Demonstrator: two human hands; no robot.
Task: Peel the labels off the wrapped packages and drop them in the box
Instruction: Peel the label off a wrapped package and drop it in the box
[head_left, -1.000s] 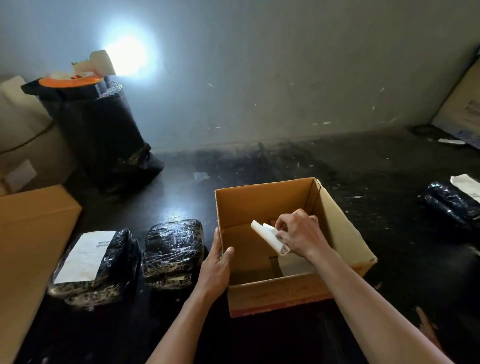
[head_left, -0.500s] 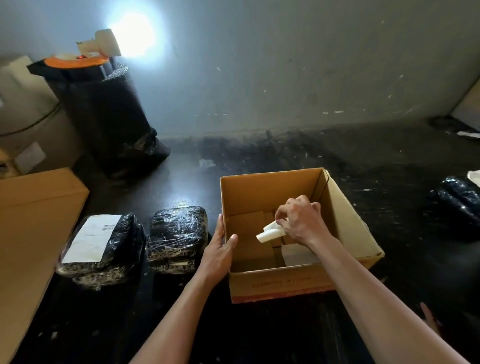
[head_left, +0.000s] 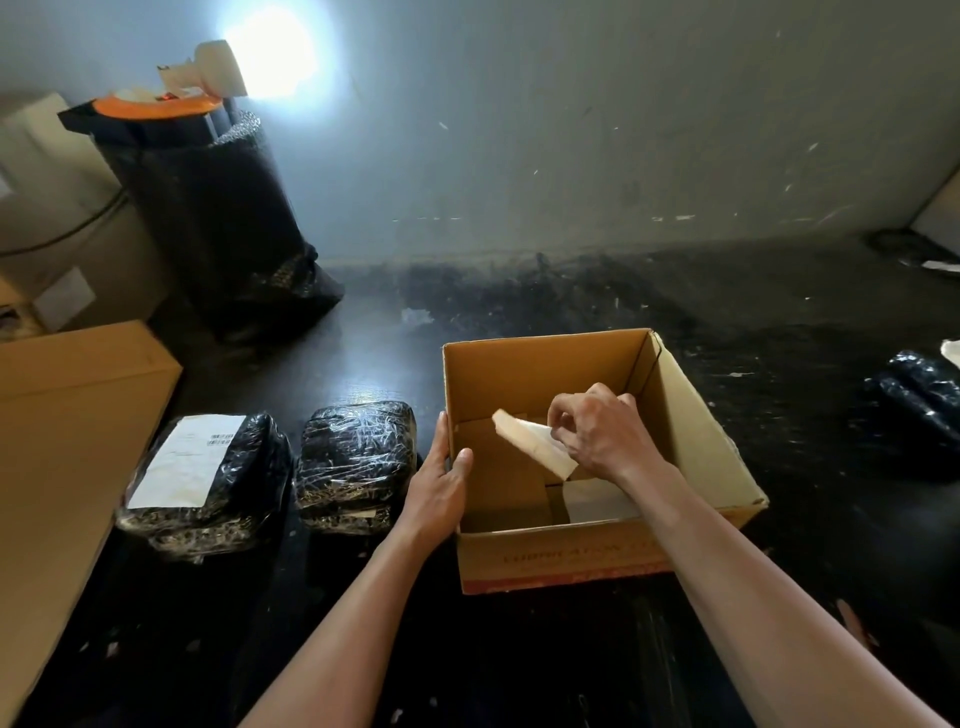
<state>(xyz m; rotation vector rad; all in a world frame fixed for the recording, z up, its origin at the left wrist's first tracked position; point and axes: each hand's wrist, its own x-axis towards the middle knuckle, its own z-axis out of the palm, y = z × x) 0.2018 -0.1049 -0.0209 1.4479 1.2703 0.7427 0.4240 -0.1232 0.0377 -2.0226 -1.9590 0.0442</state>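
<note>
An open cardboard box (head_left: 701, 426) stands on the dark floor in front of me. My right hand (head_left: 602, 431) is inside its opening, pinching a curled white label (head_left: 535, 449). My left hand (head_left: 439, 483) grips the box's left wall, thumb over the rim. A white label lies flat on the box floor (head_left: 597, 501). Left of the box sit two black packages in clear wrap: the nearer one (head_left: 356, 457) shows no label on top, the farther one (head_left: 208, 483) carries a white label (head_left: 187, 460). A third black package (head_left: 919, 400) lies at the right edge.
A large closed cardboard box (head_left: 67, 441) fills the left side. A tall black bag (head_left: 208, 208) with an orange lid and a tape roll stands against the wall behind. More cartons sit at far left. Paper scraps dot the floor.
My right hand has kept the label inside the box, and the label now uncurls and points up-left. My left hand has stayed on the box wall. The view has shifted slightly.
</note>
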